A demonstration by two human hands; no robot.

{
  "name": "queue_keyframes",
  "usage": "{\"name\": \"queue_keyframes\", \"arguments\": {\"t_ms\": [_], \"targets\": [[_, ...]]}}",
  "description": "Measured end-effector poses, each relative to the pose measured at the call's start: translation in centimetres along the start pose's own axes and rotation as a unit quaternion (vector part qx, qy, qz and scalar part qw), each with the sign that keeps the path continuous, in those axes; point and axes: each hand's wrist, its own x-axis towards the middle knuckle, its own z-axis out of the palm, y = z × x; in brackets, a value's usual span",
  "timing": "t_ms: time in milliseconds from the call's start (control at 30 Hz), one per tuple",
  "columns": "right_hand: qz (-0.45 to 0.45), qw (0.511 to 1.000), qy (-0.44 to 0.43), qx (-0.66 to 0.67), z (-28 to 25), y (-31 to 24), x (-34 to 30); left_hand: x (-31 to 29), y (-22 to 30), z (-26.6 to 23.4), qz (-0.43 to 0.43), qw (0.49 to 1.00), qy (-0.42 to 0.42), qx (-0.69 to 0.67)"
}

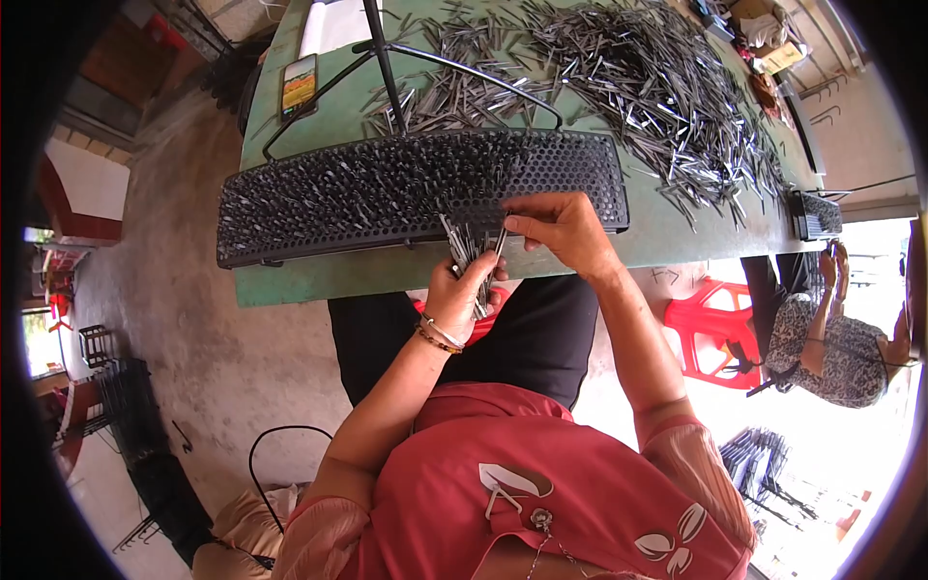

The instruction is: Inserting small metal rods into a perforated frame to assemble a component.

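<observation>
Grey strips (466, 249) are filling the clasped left hand (452, 298) by the black rack's (580, 176) near edge. The right hand (578, 235) is pinching one strip, apparently singling it out; the next move is demanding careful aim.

A phone (299, 85) lay beyond and left of the fingers (528, 204); rightward stood a red stool (682, 314); farther right, a person (843, 356).
</observation>
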Motion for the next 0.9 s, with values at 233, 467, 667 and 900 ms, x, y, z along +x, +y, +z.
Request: {"name": "queue_keyframes", "arguments": {"t_ms": [233, 467, 667, 900], "targets": [[-0.011, 0.999, 0.048, -0.005, 0.4, 0.3, -0.5, -0.2, -0.7, 0.3, 0.033, 0.999, 0.032, -0.019], [-0.148, 0.968, 0.176, -0.098, 0.1, -1.1, 0.7, -0.1, -0.4, 0.0, -0.005, 0.998, 0.015, -0.062], [-0.263, 0.923, 0.187, -0.210, 0.8, -0.4, 2.6, 0.0, -0.1, 0.1, -0.039, 0.997, 0.022, -0.064], [-0.299, 0.908, 0.184, -0.230, 1.5, -0.5, 3.1, -0.4, -0.5, -0.3, -0.036, 0.999, 0.006, -0.004]]}}
